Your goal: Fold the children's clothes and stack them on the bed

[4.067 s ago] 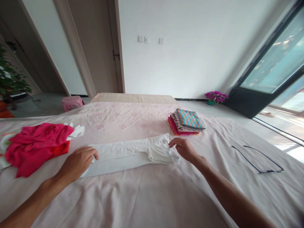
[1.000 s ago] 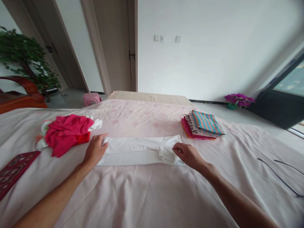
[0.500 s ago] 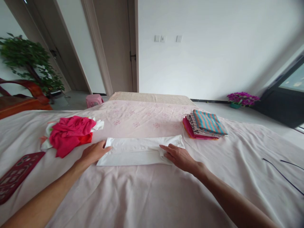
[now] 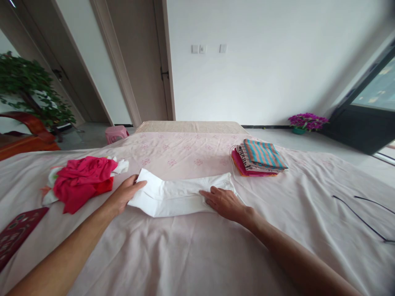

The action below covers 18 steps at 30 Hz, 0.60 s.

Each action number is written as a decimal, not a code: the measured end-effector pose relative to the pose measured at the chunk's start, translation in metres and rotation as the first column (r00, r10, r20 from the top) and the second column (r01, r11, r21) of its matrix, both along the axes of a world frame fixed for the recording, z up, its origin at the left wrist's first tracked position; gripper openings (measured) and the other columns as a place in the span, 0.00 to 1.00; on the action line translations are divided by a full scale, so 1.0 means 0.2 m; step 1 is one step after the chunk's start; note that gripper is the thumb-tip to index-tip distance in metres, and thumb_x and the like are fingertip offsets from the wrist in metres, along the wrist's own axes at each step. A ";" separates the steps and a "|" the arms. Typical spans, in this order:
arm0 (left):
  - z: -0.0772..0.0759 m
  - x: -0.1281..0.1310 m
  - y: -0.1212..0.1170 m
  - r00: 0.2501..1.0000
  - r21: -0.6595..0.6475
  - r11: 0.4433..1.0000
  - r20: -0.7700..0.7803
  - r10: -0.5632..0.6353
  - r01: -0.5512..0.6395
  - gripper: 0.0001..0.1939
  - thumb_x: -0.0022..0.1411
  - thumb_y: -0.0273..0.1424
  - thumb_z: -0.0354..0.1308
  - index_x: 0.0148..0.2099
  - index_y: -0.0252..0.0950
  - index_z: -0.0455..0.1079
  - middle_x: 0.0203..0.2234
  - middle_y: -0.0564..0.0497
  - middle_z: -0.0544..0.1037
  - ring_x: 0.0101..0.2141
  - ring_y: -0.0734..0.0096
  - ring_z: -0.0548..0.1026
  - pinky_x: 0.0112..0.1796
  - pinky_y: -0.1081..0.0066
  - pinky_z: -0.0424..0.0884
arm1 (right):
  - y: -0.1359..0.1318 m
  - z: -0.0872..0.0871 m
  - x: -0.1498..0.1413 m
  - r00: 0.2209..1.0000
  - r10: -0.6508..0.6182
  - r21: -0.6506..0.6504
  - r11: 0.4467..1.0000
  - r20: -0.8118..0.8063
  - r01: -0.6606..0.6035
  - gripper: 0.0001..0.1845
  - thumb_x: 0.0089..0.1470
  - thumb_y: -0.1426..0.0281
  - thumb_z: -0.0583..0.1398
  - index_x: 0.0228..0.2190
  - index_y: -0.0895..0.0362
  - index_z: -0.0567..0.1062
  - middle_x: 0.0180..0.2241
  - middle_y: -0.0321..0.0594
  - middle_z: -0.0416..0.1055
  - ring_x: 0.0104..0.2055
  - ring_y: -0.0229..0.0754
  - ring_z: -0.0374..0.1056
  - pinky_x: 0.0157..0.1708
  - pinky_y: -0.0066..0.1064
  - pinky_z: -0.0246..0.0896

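Observation:
A white cloth garment (image 4: 182, 197), folded into a long strip, lies across the pink bedsheet in front of me. My left hand (image 4: 128, 192) grips its left end between thumb and fingers, and that end is lifted off the sheet with a bend behind it. Over the right part of the strip rests my right hand (image 4: 224, 202), index finger stretched out and pressing on the cloth. The other fingers of that hand are partly hidden underneath. The garment's exact kind does not show.
To the left is a crumpled pile of pink and red clothes (image 4: 84, 179), with a dark red patterned case (image 4: 18, 232) nearer. A folded stack with a striped cloth (image 4: 263, 154) on top stands back right. Eyeglasses (image 4: 361, 216) lie at far right. Beyond are a pink stool (image 4: 116, 133) and purple flowers (image 4: 308, 122).
My left hand has raised the left end of the white garment, which lay flat before. My right hand stays on the right part. The whole view has shifted slightly to the right.

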State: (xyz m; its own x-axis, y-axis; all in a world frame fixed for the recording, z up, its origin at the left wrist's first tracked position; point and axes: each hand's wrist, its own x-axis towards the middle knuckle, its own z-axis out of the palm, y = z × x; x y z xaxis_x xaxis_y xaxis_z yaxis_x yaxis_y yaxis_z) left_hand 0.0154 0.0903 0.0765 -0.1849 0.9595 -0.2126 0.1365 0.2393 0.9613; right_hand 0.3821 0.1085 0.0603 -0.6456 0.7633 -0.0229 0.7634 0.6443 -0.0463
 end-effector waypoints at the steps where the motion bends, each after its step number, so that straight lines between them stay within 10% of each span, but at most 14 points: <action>1: 0.02 0.05 0.01 1.000 0.018 1.000 -0.016 -0.017 0.017 0.27 0.49 0.43 0.66 0.48 0.34 0.67 0.35 0.47 0.80 0.34 0.59 0.79 0.31 0.67 0.72 | 0.00 0.00 0.00 1.000 -0.003 0.001 1.000 -0.004 0.003 0.21 0.67 0.64 0.49 0.60 0.46 0.65 0.41 0.43 0.72 0.39 0.43 0.71 0.32 0.29 0.56; 18: -0.20 0.68 0.20 0.961 0.103 0.965 -0.158 -0.225 0.242 0.23 0.54 0.36 0.61 0.52 0.37 0.66 0.35 0.49 0.78 0.33 0.66 0.77 0.33 0.70 0.70 | 0.00 -0.03 0.02 0.998 -0.024 -0.005 1.000 -0.050 0.024 0.21 0.68 0.62 0.48 0.59 0.45 0.66 0.40 0.42 0.70 0.39 0.42 0.70 0.33 0.29 0.56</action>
State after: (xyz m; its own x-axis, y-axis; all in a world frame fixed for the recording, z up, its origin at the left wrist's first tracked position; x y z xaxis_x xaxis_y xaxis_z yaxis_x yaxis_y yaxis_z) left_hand 0.1505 0.1301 0.0364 0.0273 0.9964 -0.0808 0.3139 0.0682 0.9470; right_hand 0.3857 0.1076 0.0536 -0.6274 0.7787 0.0056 0.7755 0.6254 -0.0872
